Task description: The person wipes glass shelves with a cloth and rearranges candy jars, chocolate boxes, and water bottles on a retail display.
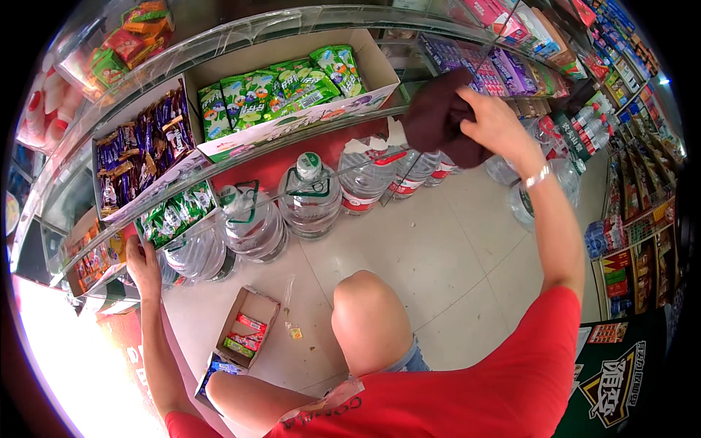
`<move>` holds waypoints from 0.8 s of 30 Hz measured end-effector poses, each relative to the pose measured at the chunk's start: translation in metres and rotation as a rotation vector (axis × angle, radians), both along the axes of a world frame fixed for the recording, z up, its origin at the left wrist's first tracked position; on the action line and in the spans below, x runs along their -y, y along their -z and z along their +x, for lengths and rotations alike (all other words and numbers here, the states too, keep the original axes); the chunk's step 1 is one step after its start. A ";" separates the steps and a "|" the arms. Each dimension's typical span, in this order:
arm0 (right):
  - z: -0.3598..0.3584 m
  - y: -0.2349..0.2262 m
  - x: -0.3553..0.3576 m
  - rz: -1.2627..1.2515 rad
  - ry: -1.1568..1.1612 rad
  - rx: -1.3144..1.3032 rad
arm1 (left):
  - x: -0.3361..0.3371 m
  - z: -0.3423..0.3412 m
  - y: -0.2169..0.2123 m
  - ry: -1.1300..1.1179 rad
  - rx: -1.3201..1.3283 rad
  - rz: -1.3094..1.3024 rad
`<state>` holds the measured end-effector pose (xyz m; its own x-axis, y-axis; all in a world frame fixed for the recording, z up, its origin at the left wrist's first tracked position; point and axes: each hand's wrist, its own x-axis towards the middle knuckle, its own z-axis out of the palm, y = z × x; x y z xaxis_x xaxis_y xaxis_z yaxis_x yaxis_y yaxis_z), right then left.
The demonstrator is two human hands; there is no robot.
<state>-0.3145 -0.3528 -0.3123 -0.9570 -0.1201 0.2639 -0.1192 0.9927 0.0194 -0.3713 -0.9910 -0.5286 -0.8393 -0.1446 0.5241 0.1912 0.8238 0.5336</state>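
My right hand (496, 124) is raised over the shelf front at the right, its fingers and thumb closed on a dark maroon cloth (444, 117). The cloth hangs bunched beside the glass shelf edge, above the large water bottles. At the left, my left hand (144, 269) is closed at the near-left corner of a low box of green packets (177, 215) under the upper shelf. Some of its fingers are hidden. Above that sit a box of purple-wrapped bars (142, 150) and a wide white carton (292, 120) filled with green snack packets (292, 87).
Several big clear water bottles (310, 196) line the floor under the shelf. An open cardboard box (248, 325) with small red and green packs lies by my knee (372, 314). More bottles (544, 193) stand at the right, before racks of goods (639, 255). A glass shelf edge (270, 142) runs across.
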 end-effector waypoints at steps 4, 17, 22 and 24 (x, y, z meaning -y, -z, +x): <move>-0.032 0.005 -0.006 0.187 0.139 0.220 | -0.005 0.003 -0.002 -0.010 -0.013 0.004; -0.030 0.024 0.069 -0.271 -0.017 0.150 | -0.007 0.000 0.001 -0.006 -0.046 -0.004; -0.027 0.062 0.077 -0.903 -0.245 0.003 | -0.007 0.002 -0.010 0.011 0.033 0.058; -0.005 0.079 0.086 -1.397 -0.288 -0.034 | 0.003 0.000 -0.009 0.030 0.059 0.078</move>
<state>-0.3195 -0.4391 -0.3918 -0.9352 0.0671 0.3477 -0.3361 0.1406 -0.9313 -0.3709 -0.9939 -0.5196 -0.8728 -0.1575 0.4620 0.1816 0.7738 0.6069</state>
